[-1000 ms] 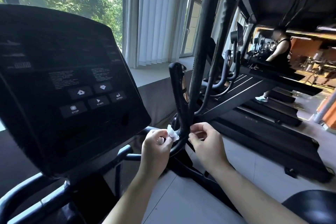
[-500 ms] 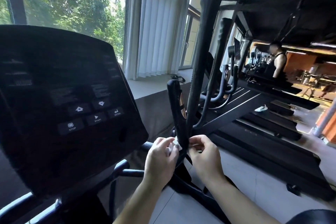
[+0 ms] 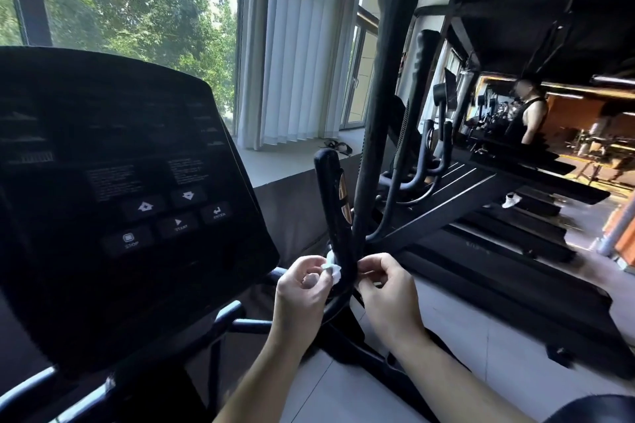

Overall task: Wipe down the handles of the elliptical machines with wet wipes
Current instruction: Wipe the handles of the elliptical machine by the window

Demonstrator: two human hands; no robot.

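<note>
While our view has tipped upward since the frame before, so the console (image 3: 113,189) sits lower and more window shows, our hands have barely moved. Our left hand (image 3: 302,295) pinches the white wet wipe (image 3: 333,268) against the short black handle (image 3: 335,206), near its base. Our right hand (image 3: 388,292) curls at the handle's other side; whether it holds the wipe, we cannot tell.

STOP, START, ENTER on console (image 3: 130,203)
</note>
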